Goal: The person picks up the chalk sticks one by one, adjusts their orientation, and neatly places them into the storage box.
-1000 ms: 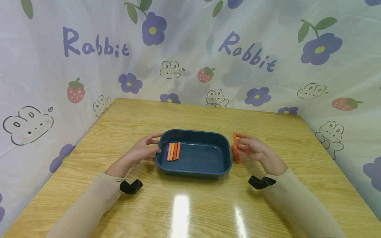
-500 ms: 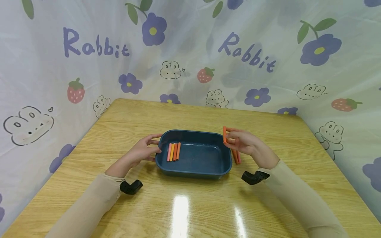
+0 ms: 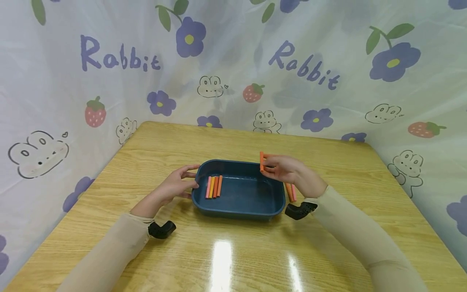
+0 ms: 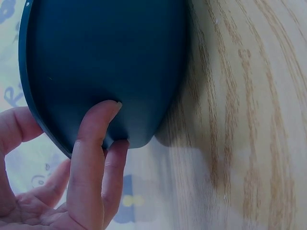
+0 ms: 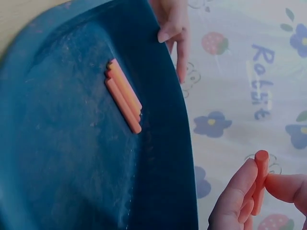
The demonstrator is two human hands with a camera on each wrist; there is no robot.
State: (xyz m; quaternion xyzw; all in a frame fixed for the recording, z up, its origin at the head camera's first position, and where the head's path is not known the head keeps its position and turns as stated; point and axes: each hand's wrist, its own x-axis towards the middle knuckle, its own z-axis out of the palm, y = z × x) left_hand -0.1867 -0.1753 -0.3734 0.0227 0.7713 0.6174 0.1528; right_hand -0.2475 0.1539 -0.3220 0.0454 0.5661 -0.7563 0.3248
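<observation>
A dark blue tray (image 3: 240, 211) stands on the table. My left hand (image 3: 176, 185) holds it by its left end; in the left wrist view, fingertips press the outer wall and another finger reaches over the rim. My right hand (image 3: 288, 170) pinches an orange chalk stick (image 3: 261, 161) between thumb and fingertips, upright above the tray's far right rim. The right wrist view shows that held chalk beside the tray wall. Several chalk sticks (image 3: 213, 186), pink, yellow and orange, lie side by side in the tray's left part.
Right of the tray, orange and pink chalk sticks (image 3: 290, 192) lie on the table (image 3: 164, 263), partly hidden by my right hand. A curtain (image 3: 233, 56) printed with rabbits, flowers and strawberries hangs behind the table and at its sides.
My right hand has carried the orange chalk left and up, from beside the tray to above its far right rim. My left hand has stayed at the tray's left end.
</observation>
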